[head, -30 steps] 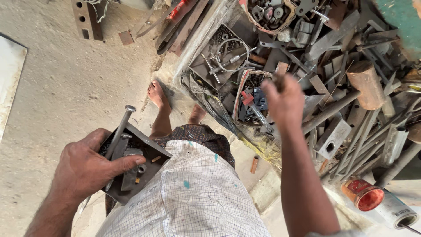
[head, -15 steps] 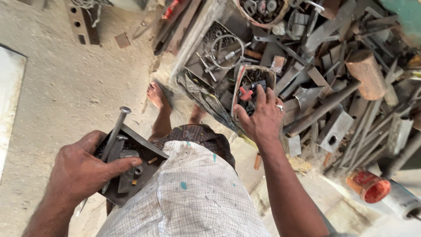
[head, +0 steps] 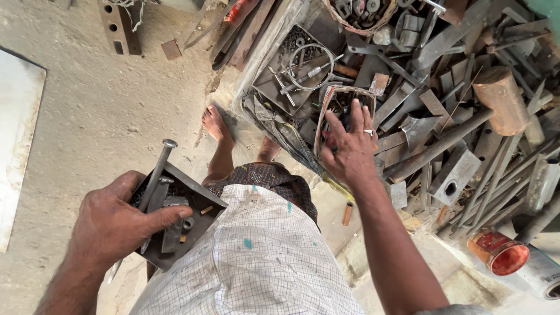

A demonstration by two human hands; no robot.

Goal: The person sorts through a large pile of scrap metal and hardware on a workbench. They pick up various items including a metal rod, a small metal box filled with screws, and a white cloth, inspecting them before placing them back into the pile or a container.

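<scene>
Over scrap pile (head: 443,105), right hand (head: 350,149), small box (head: 344,108)

A dusty concrete floor (head: 99,116) fills the left of the frame. A pale flat sheet (head: 14,146) lies at the left edge. Heaped scrap metal (head: 455,111) crowds the upper right, in daylight.

I take the small box of parts (head: 344,108) as landmark: my right hand (head: 350,149) sits on its near edge. Scrap metal pile (head: 455,105) spreads right of it, wooden mallet (head: 500,99) on top. My left hand (head: 114,224) holds a metal tray (head: 175,216) far left, nearer me.
</scene>
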